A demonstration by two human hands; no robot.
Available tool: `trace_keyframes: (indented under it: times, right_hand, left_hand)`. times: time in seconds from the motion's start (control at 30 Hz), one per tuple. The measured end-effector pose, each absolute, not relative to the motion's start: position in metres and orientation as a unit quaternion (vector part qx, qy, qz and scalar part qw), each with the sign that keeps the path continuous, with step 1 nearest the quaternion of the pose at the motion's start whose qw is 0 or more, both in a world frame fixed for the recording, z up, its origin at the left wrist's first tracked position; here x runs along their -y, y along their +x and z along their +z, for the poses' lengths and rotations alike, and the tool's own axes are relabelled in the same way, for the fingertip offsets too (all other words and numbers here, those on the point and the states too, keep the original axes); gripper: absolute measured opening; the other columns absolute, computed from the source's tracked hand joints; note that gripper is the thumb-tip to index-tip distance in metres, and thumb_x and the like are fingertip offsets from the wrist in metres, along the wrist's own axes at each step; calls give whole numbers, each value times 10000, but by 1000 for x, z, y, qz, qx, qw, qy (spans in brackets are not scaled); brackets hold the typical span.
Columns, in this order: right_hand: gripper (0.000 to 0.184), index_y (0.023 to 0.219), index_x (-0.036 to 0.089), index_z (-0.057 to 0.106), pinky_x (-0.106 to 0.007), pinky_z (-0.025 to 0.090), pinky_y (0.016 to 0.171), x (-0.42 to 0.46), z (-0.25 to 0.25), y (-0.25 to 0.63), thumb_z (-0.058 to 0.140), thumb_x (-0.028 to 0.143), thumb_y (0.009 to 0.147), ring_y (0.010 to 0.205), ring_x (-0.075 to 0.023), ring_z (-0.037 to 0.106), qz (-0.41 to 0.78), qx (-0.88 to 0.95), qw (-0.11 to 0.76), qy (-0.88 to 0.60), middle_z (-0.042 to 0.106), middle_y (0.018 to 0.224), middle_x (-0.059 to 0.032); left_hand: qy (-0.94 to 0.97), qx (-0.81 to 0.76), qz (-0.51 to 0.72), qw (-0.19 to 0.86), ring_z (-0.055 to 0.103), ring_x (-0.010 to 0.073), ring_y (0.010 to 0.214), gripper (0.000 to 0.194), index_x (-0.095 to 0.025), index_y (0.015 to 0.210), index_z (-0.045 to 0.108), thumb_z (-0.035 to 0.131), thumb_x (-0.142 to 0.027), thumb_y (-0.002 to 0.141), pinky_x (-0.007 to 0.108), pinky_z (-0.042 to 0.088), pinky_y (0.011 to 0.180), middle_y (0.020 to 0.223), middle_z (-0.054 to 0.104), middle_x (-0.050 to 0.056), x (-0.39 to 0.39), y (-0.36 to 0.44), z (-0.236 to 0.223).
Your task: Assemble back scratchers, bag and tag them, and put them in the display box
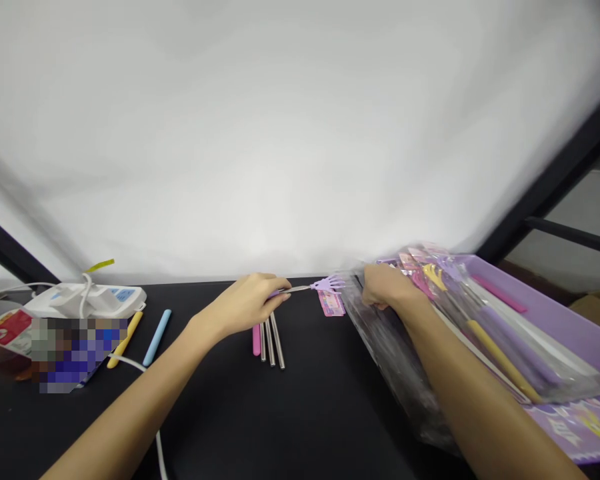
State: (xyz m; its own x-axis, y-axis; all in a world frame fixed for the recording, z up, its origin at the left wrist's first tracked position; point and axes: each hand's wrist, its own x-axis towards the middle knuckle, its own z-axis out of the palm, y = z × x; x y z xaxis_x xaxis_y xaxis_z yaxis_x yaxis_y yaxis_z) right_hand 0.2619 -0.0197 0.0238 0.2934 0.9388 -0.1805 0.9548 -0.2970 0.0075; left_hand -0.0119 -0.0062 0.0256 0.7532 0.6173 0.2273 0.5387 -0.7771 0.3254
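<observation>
My left hand (245,305) is shut around the metal shaft of a back scratcher (300,289), whose purple plastic claw-shaped end (329,285) points right. Below that hand, several steel rods (271,341) and a pink stick (256,340) lie side by side on the table. A pink paper tag (331,304) lies just under the purple claw. My right hand (387,287) is curled at the upper edge of a clear plastic bag (387,353), and its fingertips are hidden behind the film.
A purple tray (545,300) holding packaged sticks sits at the right, partly under the bag. On the black table (290,427), a white corded unit (85,300), a yellow stick (125,340), a blue stick (157,337) and a blurred package (75,350) lie left. A white wall stands behind.
</observation>
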Motion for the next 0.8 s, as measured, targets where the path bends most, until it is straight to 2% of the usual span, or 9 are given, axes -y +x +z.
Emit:
trace_keyframes:
  times: [0.1,0.17,0.27,0.37,0.47,0.57,0.67,0.8]
  right_hand:
    - [244,796,133,700,-315,496,617,26,44,254,638,104,562,719,-272,701,-68,-605,12,794,704,667,-125]
    - [218,825,165,696,-272,478,582,32,56,245,632,179,617,651,-208,678,-117,-633,-68,762,696,626,-64]
    - [169,800,168,680,-245,476,561,38,63,227,627,191,640,605,-163,643,-275,-670,-208,657,685,611,-29]
    - [144,805,141,664,-260,525,647,37,55,213,618,152,668,638,-150,646,-448,-652,-305,530,686,646,-30]
    - [212,910,123,677,-283,536,680,32,43,208,634,125,703,639,-138,636,-542,-626,-346,441,677,655,-24]
    - [319,1002,121,686,-299,536,732,28,38,211,697,101,683,707,-145,647,-567,-621,-349,415,705,758,-44]
    - [253,957,115,715,-321,530,815,29,40,215,717,126,704,795,-163,656,-585,-629,-331,391,714,833,-61]
    - [164,901,122,733,-344,507,901,31,43,215,719,186,752,866,-173,656,-597,-639,-329,357,716,913,-71]
  left_hand:
    - [909,-292,169,246,588,145,737,293,-186,988,663,439,-375,968,275,452,684,843,658,26,10,-9,31]
    - [865,-261,192,382,587,138,781,327,-176,938,644,432,-423,966,265,485,715,864,635,27,14,-4,31]
    - [757,-222,252,561,581,137,916,330,-175,887,612,459,-461,953,306,498,907,943,599,31,20,8,25]
    - [670,-205,262,664,593,128,865,311,-175,861,624,545,-471,912,342,493,951,877,595,20,26,17,18]
    - [651,-228,266,673,629,151,829,317,-164,854,677,628,-477,855,348,512,917,806,633,24,26,20,14]
    - [662,-264,278,644,663,191,929,311,-154,886,730,661,-453,836,360,482,977,876,702,62,21,17,12]
    - [681,-284,275,616,663,212,1002,305,-160,950,755,654,-429,849,383,455,1012,972,732,91,17,13,12]
    - [713,-310,280,562,658,224,1002,323,-168,963,765,648,-446,849,384,463,976,969,744,91,16,11,15]
